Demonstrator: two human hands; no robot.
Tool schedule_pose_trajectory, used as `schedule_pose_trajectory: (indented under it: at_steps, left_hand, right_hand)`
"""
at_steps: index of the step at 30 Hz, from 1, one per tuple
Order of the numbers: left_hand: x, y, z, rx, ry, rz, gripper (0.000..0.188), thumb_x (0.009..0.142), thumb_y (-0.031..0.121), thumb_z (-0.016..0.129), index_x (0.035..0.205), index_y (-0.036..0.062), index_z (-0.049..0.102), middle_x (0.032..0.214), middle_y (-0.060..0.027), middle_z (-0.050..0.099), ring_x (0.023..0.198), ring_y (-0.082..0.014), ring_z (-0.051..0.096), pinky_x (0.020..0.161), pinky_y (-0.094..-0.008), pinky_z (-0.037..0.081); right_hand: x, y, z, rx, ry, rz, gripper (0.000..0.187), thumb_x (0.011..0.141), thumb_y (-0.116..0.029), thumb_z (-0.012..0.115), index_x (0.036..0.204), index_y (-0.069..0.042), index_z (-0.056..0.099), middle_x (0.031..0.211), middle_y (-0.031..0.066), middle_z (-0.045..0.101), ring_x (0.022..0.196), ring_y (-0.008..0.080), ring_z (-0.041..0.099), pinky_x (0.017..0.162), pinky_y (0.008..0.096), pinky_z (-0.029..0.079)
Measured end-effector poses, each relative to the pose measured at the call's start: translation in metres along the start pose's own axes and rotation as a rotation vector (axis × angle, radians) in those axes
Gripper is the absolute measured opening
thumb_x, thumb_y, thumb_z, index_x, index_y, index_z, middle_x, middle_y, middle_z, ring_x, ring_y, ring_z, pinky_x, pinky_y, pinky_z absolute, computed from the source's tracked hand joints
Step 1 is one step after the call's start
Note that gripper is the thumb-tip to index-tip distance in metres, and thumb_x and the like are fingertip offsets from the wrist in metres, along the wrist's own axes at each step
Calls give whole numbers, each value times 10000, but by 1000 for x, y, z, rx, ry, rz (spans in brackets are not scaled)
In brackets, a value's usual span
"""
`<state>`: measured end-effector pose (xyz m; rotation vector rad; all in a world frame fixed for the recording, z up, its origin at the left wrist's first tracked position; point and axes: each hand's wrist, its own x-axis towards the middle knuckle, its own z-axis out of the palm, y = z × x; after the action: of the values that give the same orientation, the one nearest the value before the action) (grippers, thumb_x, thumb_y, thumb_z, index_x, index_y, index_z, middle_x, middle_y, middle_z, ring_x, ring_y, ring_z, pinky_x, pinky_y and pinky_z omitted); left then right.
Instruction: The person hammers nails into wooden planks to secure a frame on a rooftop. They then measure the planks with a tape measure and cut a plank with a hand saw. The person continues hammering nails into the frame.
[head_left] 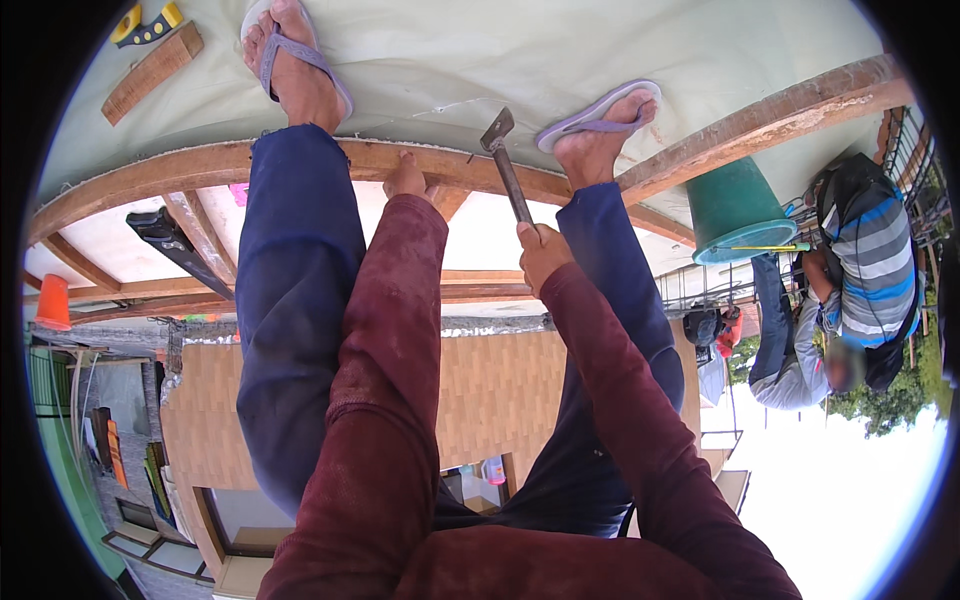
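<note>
In my right hand (543,257) is a hammer (513,180), gripped near the lower end of its handle. Its metal head is up between my two sandalled feet, just above a long wooden beam (370,160). My left hand (405,178) is on that beam, left of the hammer, with one digit over its upper face and the other fingers mostly hidden. A short piece of wood (450,202) shows beside the left hand, below the beam. A small dark spike, maybe a nail, sticks out of the beam near the hammer head.
Another beam (770,125) runs to the upper right, by a green bucket (738,210). A wood offcut (152,72) and a yellow-black tool handle (147,25) lie far left. Below the beam are a long black object (180,250) and an orange bucket (54,302). Other people are at right.
</note>
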<state>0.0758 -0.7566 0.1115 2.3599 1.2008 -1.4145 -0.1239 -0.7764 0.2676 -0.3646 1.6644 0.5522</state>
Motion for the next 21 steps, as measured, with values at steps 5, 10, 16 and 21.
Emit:
schedule_pose_trajectory:
  at_steps: [5,10,16,21]
  left_hand:
    - [10,-8,-11,-9,-72,16,605,1019,416,572,1446,41,364,1436,-112,465,1294,-300,497,1059,-476,492]
    - [3,1,-4,12,16,-15,643,1004,393,599,1453,22,327,1434,-129,452,1295,-312,493,1052,-491,495]
    - [-7,3,-2,-62,-65,57,664,1007,407,589,1470,9,329,1458,-172,419,1297,-350,490,1063,-487,492]
    - [-2,-8,-12,-13,-55,12,690,999,423,598,1473,-2,332,1504,-188,370,1339,-361,449,1060,-504,497]
  right_hand:
    - [-49,-198,-104,671,288,-777,405,1071,-464,450,991,-68,483,698,28,444,495,103,404,434,257,376]
    - [-23,-109,-51,561,335,-603,460,1031,-504,474,930,-56,497,786,109,522,692,231,534,662,353,473]
    - [-26,-2,10,-184,171,-103,398,1051,-372,442,1024,10,551,802,251,652,795,461,662,748,531,492]
    - [-24,-6,32,-219,216,-141,383,1069,-388,444,950,-30,514,670,205,574,590,422,573,588,466,466]
